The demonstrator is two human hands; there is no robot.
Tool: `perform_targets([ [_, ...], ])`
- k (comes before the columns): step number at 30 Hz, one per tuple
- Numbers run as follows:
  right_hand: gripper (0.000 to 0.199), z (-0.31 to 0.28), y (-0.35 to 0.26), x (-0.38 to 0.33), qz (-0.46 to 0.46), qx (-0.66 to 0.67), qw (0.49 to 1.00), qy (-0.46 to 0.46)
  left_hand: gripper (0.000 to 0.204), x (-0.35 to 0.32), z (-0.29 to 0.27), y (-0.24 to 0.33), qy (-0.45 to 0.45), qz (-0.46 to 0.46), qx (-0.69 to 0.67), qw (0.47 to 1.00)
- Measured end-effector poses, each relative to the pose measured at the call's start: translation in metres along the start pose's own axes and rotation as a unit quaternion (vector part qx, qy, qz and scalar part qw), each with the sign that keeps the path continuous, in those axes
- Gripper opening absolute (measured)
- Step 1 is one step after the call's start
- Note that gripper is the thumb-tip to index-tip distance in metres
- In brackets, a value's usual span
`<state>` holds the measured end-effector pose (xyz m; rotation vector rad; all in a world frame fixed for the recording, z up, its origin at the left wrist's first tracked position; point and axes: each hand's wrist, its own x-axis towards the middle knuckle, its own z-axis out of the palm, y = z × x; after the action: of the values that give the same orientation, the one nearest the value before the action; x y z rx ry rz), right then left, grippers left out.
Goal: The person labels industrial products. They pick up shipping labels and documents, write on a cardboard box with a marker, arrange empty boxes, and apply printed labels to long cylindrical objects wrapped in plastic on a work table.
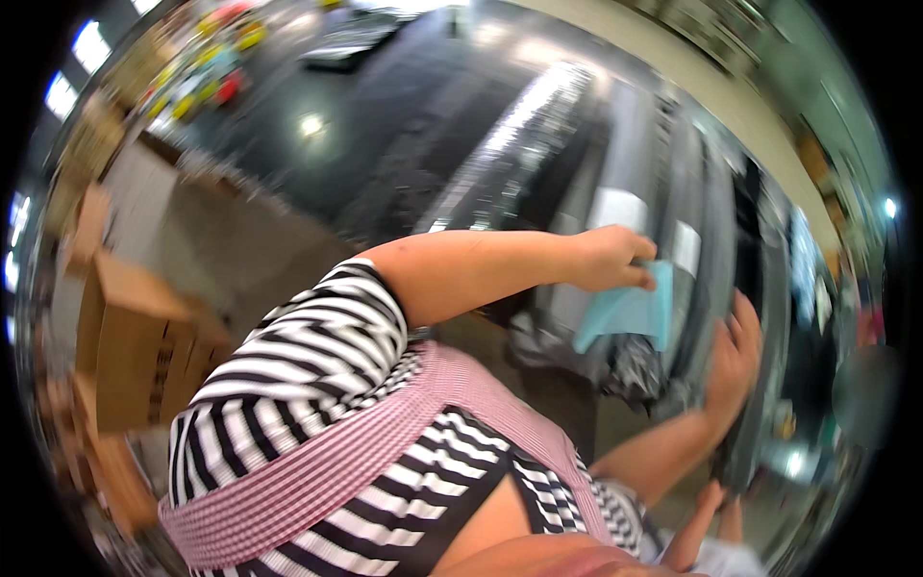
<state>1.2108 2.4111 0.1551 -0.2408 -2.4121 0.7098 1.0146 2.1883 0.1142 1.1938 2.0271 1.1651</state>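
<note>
In front of you a black worktable [279,159] fills the upper middle of the frame. Across its right part lies a row of grey plastic-wrapped bundles [713,192], side by side, with a shiny black plastic-wrapped roll [514,139] to their left, at upper centre. An open cardboard box [144,351] stands at the left edge.

Your left hand [615,260], right of centre, pinches a thin pale blue sheet [625,317] between thumb and fingers. The sheet hangs over the near end of one bundle, just above its crumpled grey plastic end [635,370]. Your right hand [734,361], farther right and lower, has its fingers apart and appears to grip nothing; blur hides whether it touches the bundle beside it. Smallest is a white label [620,210] on the bundle, just above your left hand.

The step in hand seems to be handling the blue sheet at that bundle's end; whether you are laying it down or lifting it, I cannot tell. The next move calls for a steady left pinch, with your right hand free to steady the loose plastic.
</note>
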Motion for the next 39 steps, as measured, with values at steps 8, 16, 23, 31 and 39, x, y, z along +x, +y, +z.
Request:
perform_targets([
  [8,0.039,0.060,-0.124,-0.087,0.044,0.201,0.978,-0.041,0.032,-0.266,-0.162,-0.155,0.394,-0.155,-0.363,0.830],
  [16,0.043,0.239,-0.329,-0.076,-0.004,0.252,0.939,-0.235,0.025,-0.547,-0.158,-0.312,0.483,-0.353,-0.420,0.682],
  [23,0.055,0.360,-0.508,-0.040,-0.116,0.222,0.891,-0.379,0.019,-0.732,-0.190,-0.359,0.659,-0.298,-0.448,0.525],
  [31,0.062,0.478,-0.653,0.025,-0.241,0.183,0.805,-0.511,0.027,-0.877,-0.257,-0.387,0.761,-0.083,-0.557,0.321],
  [39,0.055,0.682,-0.778,0.102,-0.243,0.205,0.785,-0.532,0.034,-0.918,-0.358,-0.519,0.789,-0.208,-0.454,0.358],
])
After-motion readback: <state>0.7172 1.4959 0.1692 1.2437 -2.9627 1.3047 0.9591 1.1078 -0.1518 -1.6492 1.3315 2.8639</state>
